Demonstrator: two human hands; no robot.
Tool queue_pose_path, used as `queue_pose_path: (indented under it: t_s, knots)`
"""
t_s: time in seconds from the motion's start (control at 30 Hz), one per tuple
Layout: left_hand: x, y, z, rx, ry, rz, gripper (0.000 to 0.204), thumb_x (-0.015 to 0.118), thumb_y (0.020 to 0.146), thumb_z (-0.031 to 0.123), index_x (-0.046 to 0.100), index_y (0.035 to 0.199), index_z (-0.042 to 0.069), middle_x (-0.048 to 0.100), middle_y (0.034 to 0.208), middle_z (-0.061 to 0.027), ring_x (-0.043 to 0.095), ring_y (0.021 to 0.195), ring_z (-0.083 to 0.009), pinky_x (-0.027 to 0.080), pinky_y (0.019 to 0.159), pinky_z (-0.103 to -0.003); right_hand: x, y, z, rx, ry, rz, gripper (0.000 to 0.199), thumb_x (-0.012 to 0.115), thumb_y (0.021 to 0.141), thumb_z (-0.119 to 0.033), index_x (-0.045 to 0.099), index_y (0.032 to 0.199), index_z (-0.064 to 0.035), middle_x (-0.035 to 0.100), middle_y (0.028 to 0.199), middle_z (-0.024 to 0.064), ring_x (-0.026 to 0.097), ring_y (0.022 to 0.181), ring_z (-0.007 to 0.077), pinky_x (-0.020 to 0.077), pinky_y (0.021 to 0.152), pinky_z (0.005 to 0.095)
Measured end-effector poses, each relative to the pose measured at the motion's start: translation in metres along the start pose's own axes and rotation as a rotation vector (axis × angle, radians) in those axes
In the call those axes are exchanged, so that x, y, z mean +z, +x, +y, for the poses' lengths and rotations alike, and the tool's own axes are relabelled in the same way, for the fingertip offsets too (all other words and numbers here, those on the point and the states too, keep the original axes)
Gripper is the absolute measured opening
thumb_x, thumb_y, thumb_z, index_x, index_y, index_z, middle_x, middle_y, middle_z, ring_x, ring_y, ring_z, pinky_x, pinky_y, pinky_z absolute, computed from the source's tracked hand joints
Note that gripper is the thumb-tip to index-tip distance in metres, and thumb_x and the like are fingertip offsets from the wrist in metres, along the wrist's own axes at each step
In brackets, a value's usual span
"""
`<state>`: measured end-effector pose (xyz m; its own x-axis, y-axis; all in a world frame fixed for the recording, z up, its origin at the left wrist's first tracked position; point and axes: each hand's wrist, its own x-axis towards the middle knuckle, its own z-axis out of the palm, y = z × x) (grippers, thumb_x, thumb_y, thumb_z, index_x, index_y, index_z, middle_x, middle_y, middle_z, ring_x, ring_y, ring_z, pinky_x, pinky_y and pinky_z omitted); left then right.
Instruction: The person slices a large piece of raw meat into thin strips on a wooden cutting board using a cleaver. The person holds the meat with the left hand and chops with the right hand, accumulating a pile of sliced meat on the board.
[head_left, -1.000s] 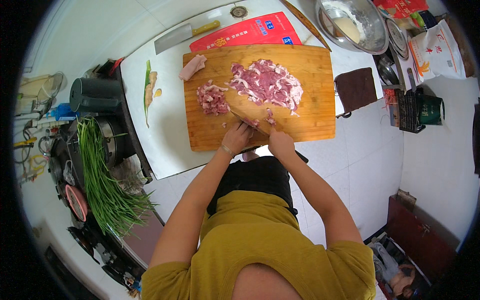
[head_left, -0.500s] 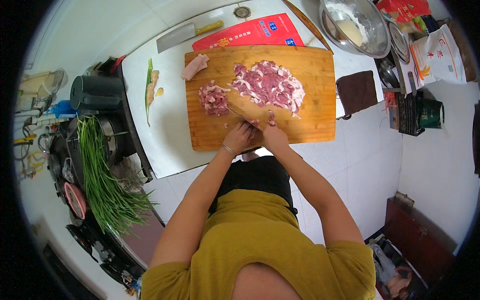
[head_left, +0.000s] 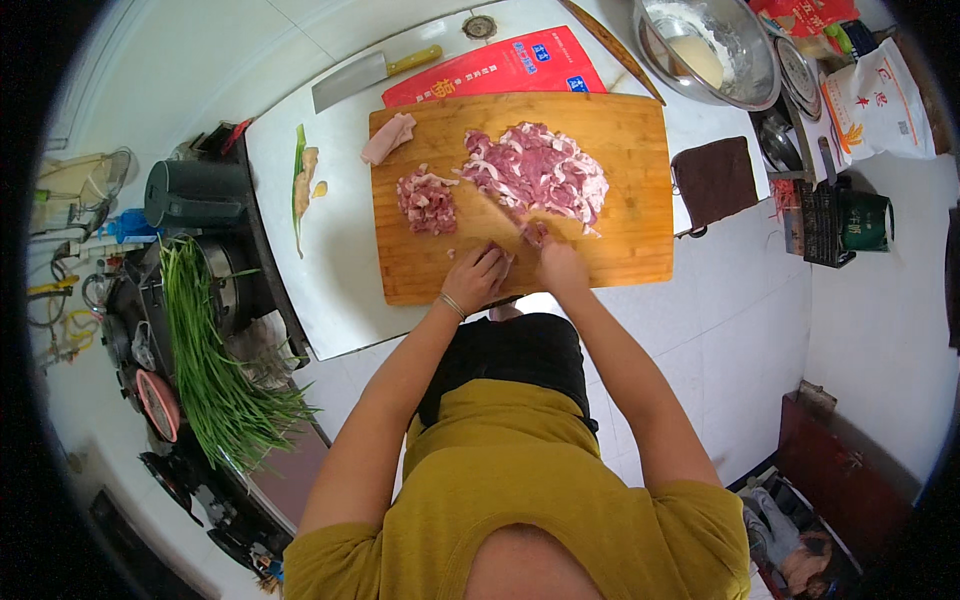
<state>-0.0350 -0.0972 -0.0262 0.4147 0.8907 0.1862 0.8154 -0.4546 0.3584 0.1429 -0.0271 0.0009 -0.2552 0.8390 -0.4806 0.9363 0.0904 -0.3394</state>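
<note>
Both your forearms come up from the lower edge and converge on the near side of the wooden cutting board (head_left: 620,258), elbows bent and out wide. Your left hand (head_left: 474,274) is palm down at the board's near edge, fingers bunched together and pointing away from you, bangle (head_left: 453,305) at the wrist. A pale bit of meat shows by its fingertips; can't tell if they're pinching it.

Your right hand (head_left: 562,268) is just right of it and slightly farther forward, fingers closed around the handle of a knife (head_left: 503,214); the handle itself is hidden by the hand. Blade angles forward-left across the board, ahead of your left fingers. Blurry there, so can't tell if the edge touches wood.

Meat: sliced pile (head_left: 538,168) sits beyond the blade, right of board centre; diced pile (head_left: 427,202) is left of the blade tip; pale slab (head_left: 388,138) is at the far-left corner. Small scraps lie by your right knuckles.
</note>
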Motion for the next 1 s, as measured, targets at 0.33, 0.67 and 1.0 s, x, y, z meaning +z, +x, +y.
queue_pose_path:
  t_s: [0.33, 0.67, 1.0]
  knots:
    - [0.015, -0.01, -0.002, -0.041, 0.005, -0.017, 0.036, 0.061, 0.07, 0.013, 0.059, 0.106, 0.006, 0.056, 0.106, -0.0081, 0.052, 0.1, -0.0264, 0.046, 0.086, -0.033, -0.009, -0.039, 0.008, -0.096, -0.134, -0.155, 0.018, 0.051, 0.077, -0.01, 0.055, 0.093, -0.002, 0.063, 0.076, 0.0203, 0.064, 0.072, 0.0357, 0.0511, 0.064, 0.0462]
    - [0.006, -0.002, -0.002, -0.056, -0.03, -0.038, 0.037, 0.062, 0.068, 0.013, 0.06, 0.105, 0.007, 0.055, 0.104, -0.0089, 0.049, 0.101, -0.029, 0.043, 0.089, -0.036, 0.009, -0.014, 0.007, -0.165, -0.082, -0.138, 0.014, 0.051, 0.077, -0.009, 0.058, 0.086, -0.0015, 0.063, 0.081, 0.0202, 0.064, 0.075, 0.0351, 0.0517, 0.064, 0.0444]
    - [0.018, -0.007, -0.007, -0.006, -0.049, -0.077, 0.04, 0.062, 0.068, 0.012, 0.059, 0.108, 0.01, 0.054, 0.106, -0.0085, 0.046, 0.109, -0.0304, 0.044, 0.09, -0.037, 0.006, -0.011, -0.006, -0.156, -0.102, -0.155, 0.016, 0.052, 0.077, -0.009, 0.057, 0.089, -0.0003, 0.063, 0.085, 0.0203, 0.064, 0.077, 0.0362, 0.0512, 0.067, 0.0452]
